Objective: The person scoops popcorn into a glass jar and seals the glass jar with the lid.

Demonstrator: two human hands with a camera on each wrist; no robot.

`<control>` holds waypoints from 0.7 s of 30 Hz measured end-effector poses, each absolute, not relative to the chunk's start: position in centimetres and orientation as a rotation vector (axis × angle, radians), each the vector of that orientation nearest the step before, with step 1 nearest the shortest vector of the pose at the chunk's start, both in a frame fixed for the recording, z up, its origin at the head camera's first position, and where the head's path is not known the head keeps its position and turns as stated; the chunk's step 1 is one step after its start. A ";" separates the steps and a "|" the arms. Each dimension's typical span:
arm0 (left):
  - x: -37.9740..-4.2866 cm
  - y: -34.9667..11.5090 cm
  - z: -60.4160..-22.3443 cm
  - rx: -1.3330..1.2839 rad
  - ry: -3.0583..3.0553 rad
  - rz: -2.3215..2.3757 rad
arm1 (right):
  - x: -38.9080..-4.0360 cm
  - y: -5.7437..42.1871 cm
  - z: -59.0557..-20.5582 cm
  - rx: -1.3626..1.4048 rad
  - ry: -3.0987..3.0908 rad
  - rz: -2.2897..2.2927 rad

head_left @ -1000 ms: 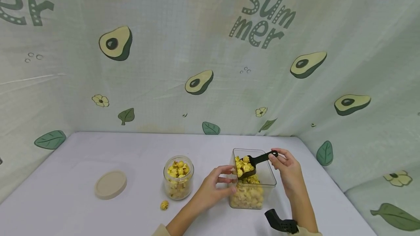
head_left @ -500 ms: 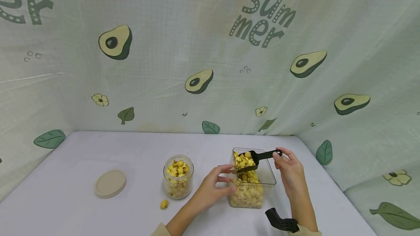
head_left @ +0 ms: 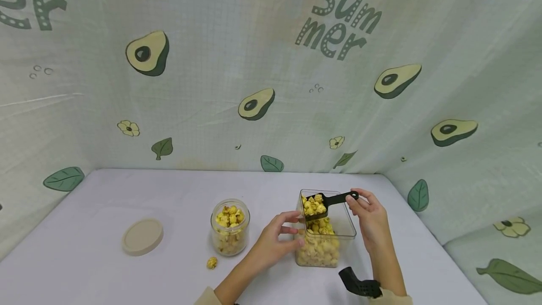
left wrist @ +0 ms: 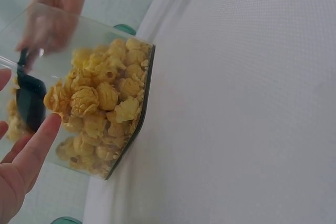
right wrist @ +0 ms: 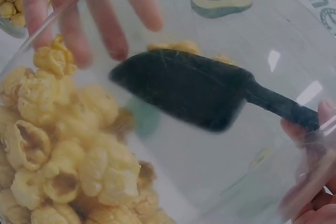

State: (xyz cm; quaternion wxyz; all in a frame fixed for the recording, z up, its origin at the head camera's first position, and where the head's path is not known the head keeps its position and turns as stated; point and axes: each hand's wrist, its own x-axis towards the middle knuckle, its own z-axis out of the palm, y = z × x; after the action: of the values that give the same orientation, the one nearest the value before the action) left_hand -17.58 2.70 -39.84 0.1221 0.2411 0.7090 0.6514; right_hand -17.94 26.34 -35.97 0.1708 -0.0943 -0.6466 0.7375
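Observation:
A clear plastic container (head_left: 344, 224), partly filled with yellow popcorn (head_left: 319, 251), stands on the right part of the table. My right hand (head_left: 370, 220) pinches the end of a black scoop (head_left: 341, 197) by its handle. The scoop's bowl carries popcorn (head_left: 314, 204) just inside the container's mouth, above the heap. Through the clear wall, the right wrist view shows the scoop's dark underside (right wrist: 181, 90). My left hand (head_left: 277, 239) rests against the container's left wall with extended, spread fingers (right wrist: 107, 19).
Left of the container stands an open glass jar (head_left: 220, 244) holding popcorn. One loose popcorn piece (head_left: 211, 262) lies in front of it. A round beige lid (head_left: 142, 237) lies farther left on the white table (head_left: 182, 196). Printed cloth (head_left: 203, 60) hangs behind.
The loaded scoop dips and shifts slightly right, then comes back left and levels with popcorn in its bowl. My left hand stays against the container.

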 end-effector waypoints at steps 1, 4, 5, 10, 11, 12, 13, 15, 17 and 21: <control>-17.6 2.7 -39.8 0.699 2.070 1.899 | -18.0 26.4 -36.0 -0.271 -1.825 2.106; -17.6 2.7 -39.8 0.691 2.071 1.892 | -18.0 26.6 -36.0 -0.297 -1.793 2.143; -17.6 2.7 -39.8 0.692 2.072 1.890 | -18.0 26.7 -36.0 -0.308 -1.786 2.154; -17.6 2.8 -39.8 0.704 2.074 1.900 | -18.0 27.1 -36.1 -0.344 -1.743 2.221; -17.7 2.8 -39.8 0.707 2.072 1.902 | -18.0 27.2 -36.1 -0.346 -1.734 2.239; -17.7 2.8 -39.8 0.709 2.069 1.906 | -18.0 27.3 -36.1 -0.347 -1.721 2.260; -17.6 2.8 -39.8 0.710 2.066 1.909 | -18.0 27.4 -36.2 -0.347 -1.713 2.279; -17.6 2.7 -39.7 0.715 2.060 1.918 | -18.0 27.5 -36.2 -0.349 -1.697 2.319; -17.6 2.7 -39.7 0.715 2.050 1.922 | -18.0 27.7 -36.3 -0.348 -1.674 2.363; -17.5 2.7 -39.7 0.716 2.051 1.920 | -18.0 28.1 -36.5 -0.358 -1.623 2.438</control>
State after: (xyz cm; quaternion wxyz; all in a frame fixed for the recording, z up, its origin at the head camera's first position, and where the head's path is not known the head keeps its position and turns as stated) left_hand -17.54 2.70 -39.67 0.1207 0.2450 0.7022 0.6575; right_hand -18.01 28.09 -36.48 0.0952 -0.1207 -0.5476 0.8225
